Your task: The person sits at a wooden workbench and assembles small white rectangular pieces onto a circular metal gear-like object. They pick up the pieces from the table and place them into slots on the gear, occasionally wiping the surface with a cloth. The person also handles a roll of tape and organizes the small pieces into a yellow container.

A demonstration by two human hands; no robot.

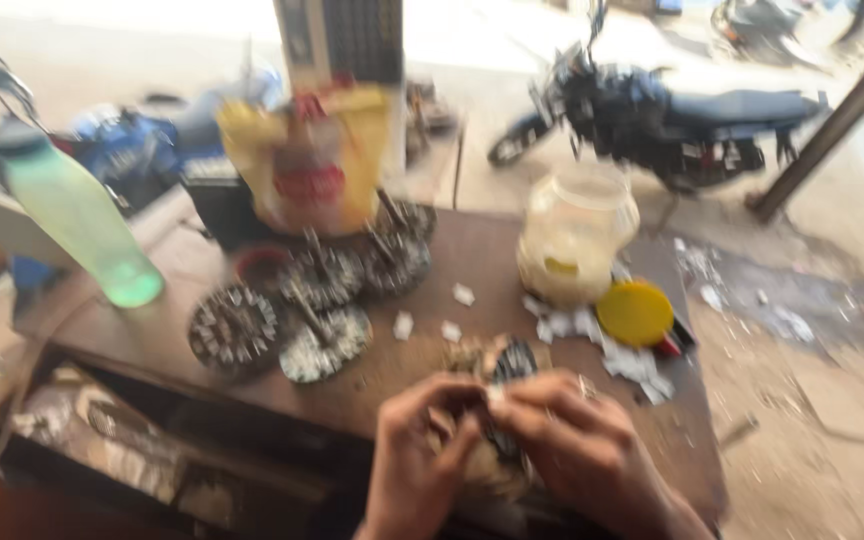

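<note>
While both hands are working close together at the near edge of the table, the left hand is curling its fingers around a round, dark toothed metal part, and the right hand is pinching something small against that part's rim; the blur is hiding exactly what the fingertips are gripping. The part is sitting between the two hands, partly resting over the table's front edge. Since it is hanging so near the edge, a slip of either hand is likely to be sending it or a small piece down to the dusty floor, where it could be getting lost. Just behind the hands, small white scraps are lying scattered, and a careless sweep of a wrist could be brushing them off too. To the left, several similar toothed discs are lying in a loose cluster. Farther right, a clear plastic jar is standing open, seemingly holding something pale, though its contents are too blurred to tell; its yellow lid is lying beside it. A green bottle is leaning at the far left, and a yellow bag is standing behind the discs. Beyond the table, a motorcycle is standing parked.
</note>
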